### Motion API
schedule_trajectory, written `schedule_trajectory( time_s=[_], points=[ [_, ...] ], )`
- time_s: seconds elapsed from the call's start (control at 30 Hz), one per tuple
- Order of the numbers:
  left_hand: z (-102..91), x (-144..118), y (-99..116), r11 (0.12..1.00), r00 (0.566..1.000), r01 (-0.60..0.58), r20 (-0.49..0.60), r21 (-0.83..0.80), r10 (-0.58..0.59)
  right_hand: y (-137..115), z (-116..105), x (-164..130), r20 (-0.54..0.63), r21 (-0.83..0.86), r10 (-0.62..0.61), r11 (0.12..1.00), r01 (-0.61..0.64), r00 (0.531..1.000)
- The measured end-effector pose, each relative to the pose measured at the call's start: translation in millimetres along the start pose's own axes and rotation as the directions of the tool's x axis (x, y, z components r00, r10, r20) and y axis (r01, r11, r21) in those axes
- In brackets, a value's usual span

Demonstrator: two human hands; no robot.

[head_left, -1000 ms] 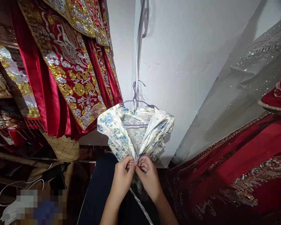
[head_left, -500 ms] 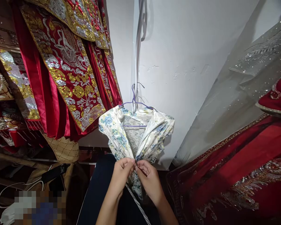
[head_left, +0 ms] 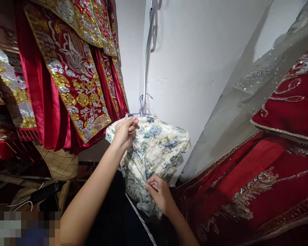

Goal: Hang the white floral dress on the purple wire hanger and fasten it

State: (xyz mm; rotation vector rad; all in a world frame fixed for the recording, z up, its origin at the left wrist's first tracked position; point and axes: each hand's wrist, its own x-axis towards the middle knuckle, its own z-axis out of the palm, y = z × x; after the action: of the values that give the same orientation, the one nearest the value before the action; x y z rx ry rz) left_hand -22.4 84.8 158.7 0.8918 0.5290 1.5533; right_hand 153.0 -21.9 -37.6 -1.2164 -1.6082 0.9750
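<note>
A white blouse with blue, green and yellow flowers hangs from a thin purple wire hanger. At the top of its front, by the collar, the fingers of my left hand are pinched on the fabric. My right hand grips the front lower down, thumb and forefinger together on the cloth and the other fingers curled. The front panels lie together, covering the inside of the neck. Whatever small fastening is under my fingertips is hidden.
Red garments with gold and silver embroidery hang at left. Beaded red clothing fills the right side, beside a sheer sparkling veil-like fabric. Behind the blouse is a white wall. A black device with white cables lies lower left.
My left hand has moved up from the middle of the blouse front to the collar. The open neckline is now drawn closed. My right hand stays low, slightly lower than before.
</note>
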Motion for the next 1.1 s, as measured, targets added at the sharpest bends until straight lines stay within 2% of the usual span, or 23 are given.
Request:
schedule_trajectory(
  time_s=[0.07, 0.13, 0.23, 0.27, 0.3, 0.33, 0.43, 0.57, 0.6, 0.67, 0.77, 0.83, 0.97, 1.03, 1.1],
  points=[
    [-2.5, -9, 0, 0.979, 0.995, -0.094, 0.050, 0.182, 0.087, 0, -9, -2, 0.045, -0.076, -0.021, 0.997, 0.024, 0.999],
    [-6.0, -20, -4, 0.919, 0.983, -0.171, 0.121, 0.355, 0.136, -12, -20, 3, 0.064, -0.146, -0.050, 0.988, 0.059, 0.997],
    [-7.8, -34, -14, 0.859, 0.968, -0.230, 0.196, 0.457, 0.155, -57, -39, 28, -0.024, -0.154, -0.153, 0.977, 0.148, 0.988],
    [-7.3, -36, -17, 0.850, 0.963, -0.244, 0.217, 0.466, 0.158, -77, -45, 40, -0.099, -0.141, -0.226, 0.967, 0.212, 0.969],
    [-6.5, -37, -19, 0.842, 0.958, -0.256, 0.241, 0.474, 0.155, -96, -51, 54, -0.116, -0.150, -0.290, 0.951, 0.272, 0.950],
    [-5.8, -38, -20, 0.833, 0.952, -0.267, 0.265, 0.485, 0.151, -114, -57, 69, -0.105, -0.190, -0.358, 0.923, 0.335, 0.928],
    [-7.1, -38, -22, 0.763, 0.935, -0.326, 0.312, 0.559, 0.171, -150, -69, 111, 0.089, -0.403, -0.508, 0.768, 0.498, 0.856],
    [-16.6, -39, -27, 0.526, 0.905, -0.425, 0.327, 0.737, 0.272, -152, -74, 141, 0.222, -0.606, -0.610, 0.525, 0.598, 0.761],
    [-18.8, -39, -29, 0.478, 0.900, -0.431, 0.325, 0.765, 0.291, -150, -74, 143, 0.235, -0.627, -0.622, 0.490, 0.605, 0.747],
    [-21.5, -37, -37, 0.446, 0.897, -0.427, 0.308, 0.787, 0.317, -146, -71, 143, 0.237, -0.643, -0.652, 0.451, 0.620, 0.720],
    [-25.9, -29, -54, 0.516, 0.914, -0.393, 0.259, 0.761, 0.314, -149, -69, 139, 0.194, -0.629, -0.710, 0.440, 0.641, 0.677],
    [-34.4, -28, -72, 0.544, 0.934, -0.350, 0.244, 0.763, 0.260, -156, -73, 136, 0.087, -0.585, -0.752, 0.492, 0.645, 0.653],
    [-67.0, -49, -112, 0.447, 0.967, -0.233, 0.253, 0.864, 0.014, -174, -98, 131, -0.231, -0.507, -0.760, 0.627, 0.591, 0.608],
    [-83.1, -64, -123, 0.400, 0.959, -0.222, 0.272, 0.889, -0.073, -178, -115, 128, -0.260, -0.508, -0.769, 0.624, 0.594, 0.585],
    [-92.6, -71, -120, 0.391, 0.949, -0.261, 0.308, 0.882, -0.062, -176, -129, 124, -0.223, -0.451, -0.761, 0.635, 0.627, 0.609]
  ],
)
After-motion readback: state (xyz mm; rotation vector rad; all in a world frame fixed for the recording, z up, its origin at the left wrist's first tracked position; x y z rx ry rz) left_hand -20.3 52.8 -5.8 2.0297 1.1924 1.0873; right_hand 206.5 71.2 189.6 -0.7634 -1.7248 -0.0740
